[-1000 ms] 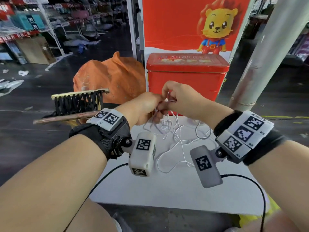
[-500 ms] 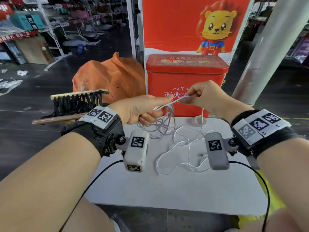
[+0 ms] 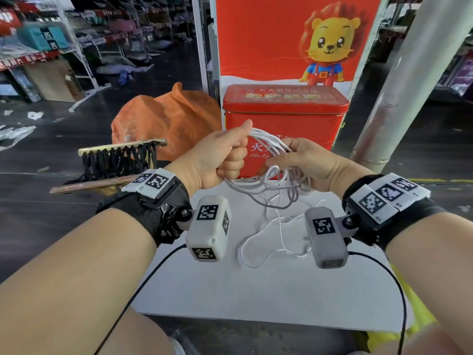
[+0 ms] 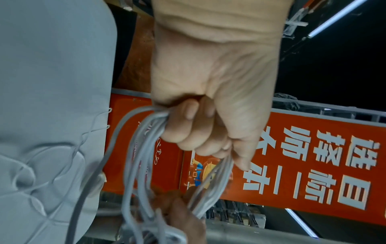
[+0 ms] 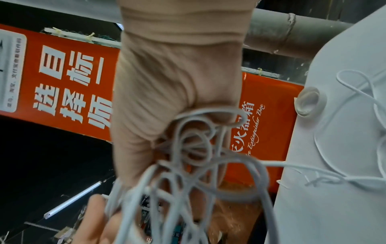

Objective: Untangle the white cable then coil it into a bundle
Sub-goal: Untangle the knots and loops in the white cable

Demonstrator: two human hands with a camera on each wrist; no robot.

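Observation:
The white cable point(image 3: 271, 147) hangs in several loops between my hands, above the white table point(image 3: 268, 290). My left hand point(image 3: 225, 155) is a fist gripping a bunch of strands, thumb on top; the left wrist view shows the cable point(image 4: 144, 140) running out under my curled fingers point(image 4: 188, 130). My right hand point(image 3: 297, 160) holds the other side of the loops, and the cable point(image 5: 198, 148) tangles in front of its palm in the right wrist view. A thinner loose part of the cable point(image 3: 258, 242) trails down onto the table in a slack loop.
A red tin box point(image 3: 284, 119) stands at the table's far edge, right behind my hands. A small white ring-shaped object point(image 5: 309, 102) lies on the table near it. An orange sack point(image 3: 163, 121) and a wooden frame with black lacing point(image 3: 120, 160) sit left. A grey pillar point(image 3: 409, 80) rises at right.
My hands have come closer together and risen a little. The left hand went from pinching a single strand to fisting a bunch of loops, and the right hand now holds the loops too.

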